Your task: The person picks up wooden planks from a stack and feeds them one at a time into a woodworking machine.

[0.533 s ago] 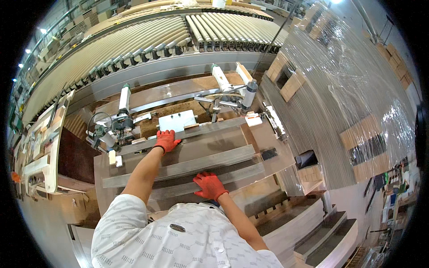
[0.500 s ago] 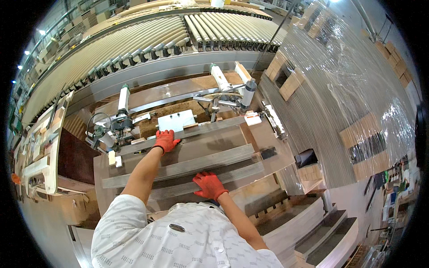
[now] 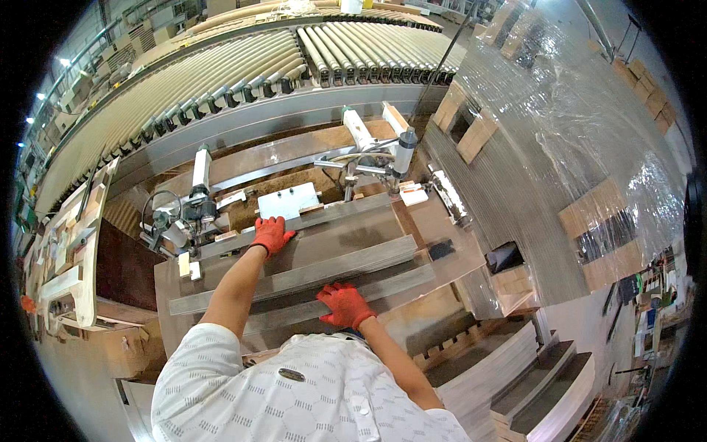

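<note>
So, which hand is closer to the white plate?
Left. The left hand is just this side of the white plate; the right hand is farther off, lower in the picture, at a grey strip.

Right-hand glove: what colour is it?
The right-hand glove is red; it shows best in the head view.
</note>
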The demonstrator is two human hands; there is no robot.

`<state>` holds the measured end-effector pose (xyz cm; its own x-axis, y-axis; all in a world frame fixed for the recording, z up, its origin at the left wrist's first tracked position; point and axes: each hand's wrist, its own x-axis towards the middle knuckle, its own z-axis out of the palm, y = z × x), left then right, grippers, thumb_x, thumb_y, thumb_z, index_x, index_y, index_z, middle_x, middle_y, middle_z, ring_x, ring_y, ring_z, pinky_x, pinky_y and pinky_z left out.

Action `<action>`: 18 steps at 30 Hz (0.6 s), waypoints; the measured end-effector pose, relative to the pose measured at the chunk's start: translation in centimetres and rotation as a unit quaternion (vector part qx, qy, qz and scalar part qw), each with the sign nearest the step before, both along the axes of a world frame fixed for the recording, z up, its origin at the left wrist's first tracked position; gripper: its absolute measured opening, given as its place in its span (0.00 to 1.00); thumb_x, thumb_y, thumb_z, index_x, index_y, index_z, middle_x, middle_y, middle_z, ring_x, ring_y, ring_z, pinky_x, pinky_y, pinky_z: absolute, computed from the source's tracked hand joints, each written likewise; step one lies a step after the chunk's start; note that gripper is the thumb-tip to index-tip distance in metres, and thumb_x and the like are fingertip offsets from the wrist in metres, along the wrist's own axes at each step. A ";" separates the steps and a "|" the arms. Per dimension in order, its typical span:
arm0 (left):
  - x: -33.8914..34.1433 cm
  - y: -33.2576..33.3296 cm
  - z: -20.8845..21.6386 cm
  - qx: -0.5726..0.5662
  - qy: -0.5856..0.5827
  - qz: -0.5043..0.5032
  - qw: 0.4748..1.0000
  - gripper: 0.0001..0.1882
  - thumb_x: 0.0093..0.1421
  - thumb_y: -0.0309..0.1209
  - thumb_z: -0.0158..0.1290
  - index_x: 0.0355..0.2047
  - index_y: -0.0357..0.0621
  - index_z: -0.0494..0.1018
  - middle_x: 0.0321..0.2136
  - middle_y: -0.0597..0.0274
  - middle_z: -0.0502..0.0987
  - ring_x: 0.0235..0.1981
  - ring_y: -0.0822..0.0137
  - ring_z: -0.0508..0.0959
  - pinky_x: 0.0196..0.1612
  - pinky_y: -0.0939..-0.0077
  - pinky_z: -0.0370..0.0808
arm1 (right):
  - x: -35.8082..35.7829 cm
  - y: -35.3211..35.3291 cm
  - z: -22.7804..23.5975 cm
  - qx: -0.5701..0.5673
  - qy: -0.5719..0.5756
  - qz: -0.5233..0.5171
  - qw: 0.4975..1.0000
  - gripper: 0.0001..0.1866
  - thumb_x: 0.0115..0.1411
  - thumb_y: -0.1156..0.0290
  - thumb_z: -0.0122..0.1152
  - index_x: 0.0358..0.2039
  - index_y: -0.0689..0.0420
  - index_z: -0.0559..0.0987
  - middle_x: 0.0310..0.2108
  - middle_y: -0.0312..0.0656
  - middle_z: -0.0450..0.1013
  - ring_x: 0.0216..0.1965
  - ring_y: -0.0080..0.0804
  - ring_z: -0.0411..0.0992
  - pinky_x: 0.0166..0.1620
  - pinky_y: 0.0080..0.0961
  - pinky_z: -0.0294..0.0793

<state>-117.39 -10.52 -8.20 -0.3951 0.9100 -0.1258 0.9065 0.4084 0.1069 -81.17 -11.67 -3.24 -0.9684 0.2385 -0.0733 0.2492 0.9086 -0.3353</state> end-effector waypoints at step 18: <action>-1.3 1.8 0.9 -0.018 0.002 -0.013 1.000 0.36 0.71 0.63 0.54 0.61 0.44 0.72 0.56 0.42 0.79 0.58 0.40 0.79 0.65 0.36 0.65 | -1.2 1.2 -1.0 0.012 0.024 -0.008 1.000 0.37 0.54 0.44 0.76 0.59 0.52 0.82 0.58 0.45 0.79 0.60 0.48 0.76 0.62 0.48 0.76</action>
